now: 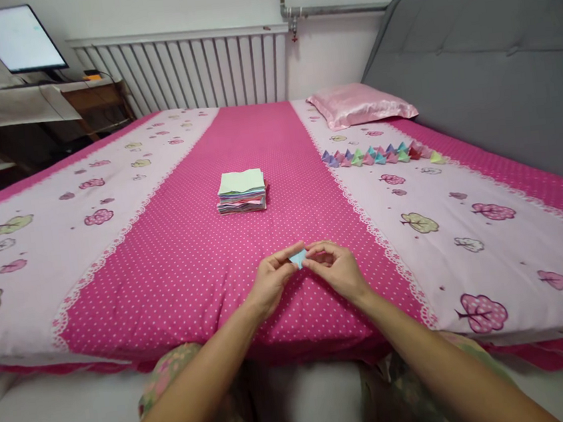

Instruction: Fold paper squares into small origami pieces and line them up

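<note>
A small light blue folded paper [298,258] is held just above the near part of the pink bedspread. My left hand [273,280] pinches its left side between thumb and fingers. From the right, my right hand [336,267] grips the same piece, its fingers curled. Beyond my hands, slightly left, lies a stack of coloured paper sheets [242,191] with a pale green sheet on top. Folded paper pieces [379,154] in several colours stand in rows at the right, with a yellow one at their right end.
The bedspread [179,248] spreads under everything. A pink pillow [361,103] lies at the back right beside a grey padded headboard [486,48]. Against the wall is a radiator [196,69]. At the far left a monitor [16,39] stands on a desk [9,107].
</note>
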The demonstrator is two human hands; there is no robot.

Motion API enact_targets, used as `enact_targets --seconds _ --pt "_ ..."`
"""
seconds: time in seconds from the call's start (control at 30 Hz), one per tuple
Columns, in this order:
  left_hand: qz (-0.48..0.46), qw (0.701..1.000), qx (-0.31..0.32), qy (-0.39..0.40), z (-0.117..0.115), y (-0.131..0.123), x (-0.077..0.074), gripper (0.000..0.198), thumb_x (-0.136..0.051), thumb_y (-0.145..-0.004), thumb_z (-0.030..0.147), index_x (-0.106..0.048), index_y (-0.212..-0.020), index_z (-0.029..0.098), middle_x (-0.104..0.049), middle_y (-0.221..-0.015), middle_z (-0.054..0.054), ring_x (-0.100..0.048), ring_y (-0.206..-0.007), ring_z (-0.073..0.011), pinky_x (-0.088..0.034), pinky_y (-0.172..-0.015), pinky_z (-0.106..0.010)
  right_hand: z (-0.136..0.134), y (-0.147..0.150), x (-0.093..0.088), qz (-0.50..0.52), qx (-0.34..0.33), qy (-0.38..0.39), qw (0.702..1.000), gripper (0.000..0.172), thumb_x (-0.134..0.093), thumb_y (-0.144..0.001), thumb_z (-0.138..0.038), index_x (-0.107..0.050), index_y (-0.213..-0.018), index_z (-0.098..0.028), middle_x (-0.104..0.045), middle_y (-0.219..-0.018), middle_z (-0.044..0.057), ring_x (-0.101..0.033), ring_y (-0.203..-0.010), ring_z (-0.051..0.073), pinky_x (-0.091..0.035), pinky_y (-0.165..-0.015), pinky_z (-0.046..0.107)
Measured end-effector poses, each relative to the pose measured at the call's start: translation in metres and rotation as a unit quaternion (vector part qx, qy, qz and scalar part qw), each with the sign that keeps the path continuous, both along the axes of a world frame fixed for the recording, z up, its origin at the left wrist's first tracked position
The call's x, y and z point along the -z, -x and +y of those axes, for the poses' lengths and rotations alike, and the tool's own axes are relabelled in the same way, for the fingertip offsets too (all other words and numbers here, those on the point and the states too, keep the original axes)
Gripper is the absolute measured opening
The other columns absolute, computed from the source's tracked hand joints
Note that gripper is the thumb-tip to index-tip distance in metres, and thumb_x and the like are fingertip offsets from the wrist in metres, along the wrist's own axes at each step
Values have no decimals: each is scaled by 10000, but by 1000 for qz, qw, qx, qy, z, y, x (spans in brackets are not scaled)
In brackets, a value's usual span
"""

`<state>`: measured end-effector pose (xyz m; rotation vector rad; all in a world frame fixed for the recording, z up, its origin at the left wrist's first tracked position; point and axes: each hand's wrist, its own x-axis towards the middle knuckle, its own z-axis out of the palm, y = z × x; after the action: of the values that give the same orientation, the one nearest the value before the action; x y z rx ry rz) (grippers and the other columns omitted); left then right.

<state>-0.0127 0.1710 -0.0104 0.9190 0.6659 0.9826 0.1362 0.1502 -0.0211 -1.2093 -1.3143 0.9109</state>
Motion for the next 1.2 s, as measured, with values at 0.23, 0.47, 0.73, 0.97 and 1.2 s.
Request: enact_targets --seconds 0.23,0.47,0.73,0.97,1.2 --pt "34 998 -17 -40 -3 -3 1 418 -733 -625 165 -661 -1036 140 -673 -1003 -105 -603 -908 -165 -407 -872 -286 0 3 4 113 -24 47 992 345 -740 -605 -304 -498 -823 -190 -583 -797 -7 -634 -712 137 -520 -690 278" --pt "67 994 -48 -69 -1 -3 3 601 -748 -605 204 -561 -1174 165 -670 -896 -64 -611 -794 -129 -444 -758 -250 0 3 0 124 -26 68 990 358 -743 -586 -307 -495 -816 -189 -608 -739 -6 -616 -679 134 -500 -685 285" --pt "163 985 -53 -29 2 1 2 328 -798 -497 273 -632 -718 96 -632 -627 -22 -560 -554 -96 -426 -591 -233 0 2 -2 135 -40 77 987 337 -736 -593 -305 -568 -853 -169 -654 -797 24 -623 -714 141 -491 -720 295" --pt "163 985 -41 -37 3 -1 4 316 -807 -460 288 -613 -633 108 -620 -579 -13 -532 -516 -89 -402 -556 -230 1 1 2 110 -65 65 990 284 -706 -646 -323 -653 -876 -167 -696 -861 52 -642 -766 168 -489 -760 326" --pt "213 974 7 -78 0 2 1 295 -760 -525 377 -654 -566 105 -580 -500 -8 -441 -454 -64 -323 -484 -216 1 -4 -4 10 -60 19 998 184 -652 -711 -355 -698 -756 -183 -700 -744 38 -624 -685 163 -477 -693 315"
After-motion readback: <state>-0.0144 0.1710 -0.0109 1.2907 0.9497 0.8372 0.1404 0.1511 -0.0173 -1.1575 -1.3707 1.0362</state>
